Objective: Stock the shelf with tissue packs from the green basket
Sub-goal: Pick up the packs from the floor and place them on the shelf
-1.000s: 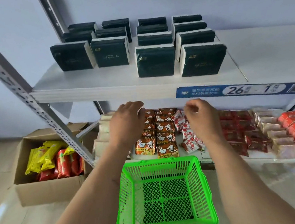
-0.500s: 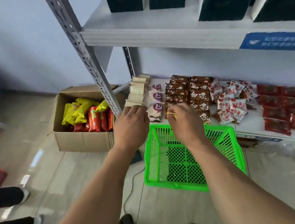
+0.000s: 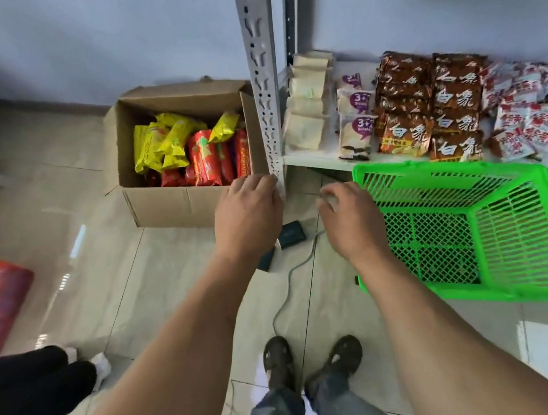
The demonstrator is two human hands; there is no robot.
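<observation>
The green basket (image 3: 524,231) stands on the floor at the right, in front of the low shelf, and nothing lies inside it. No tissue packs show in the head view now. My left hand (image 3: 249,215) hovers palm down over the floor beside the shelf's upright post, fingers loosely curled, holding nothing. My right hand (image 3: 350,218) hangs just left of the basket's near left corner, fingers bent downward, with nothing seen in it.
A perforated metal post (image 3: 261,71) rises at centre. The low shelf (image 3: 315,161) carries snack packets. An open cardboard box (image 3: 175,198) of yellow and red packs sits at the left. A small dark device with a cable (image 3: 290,234) lies on the floor. Another person's legs (image 3: 28,385) are at left.
My view has swung down and to the left, so the upper shelf with the dark packs has left the frame. Both hands have dropped from shelf height to above the floor.
</observation>
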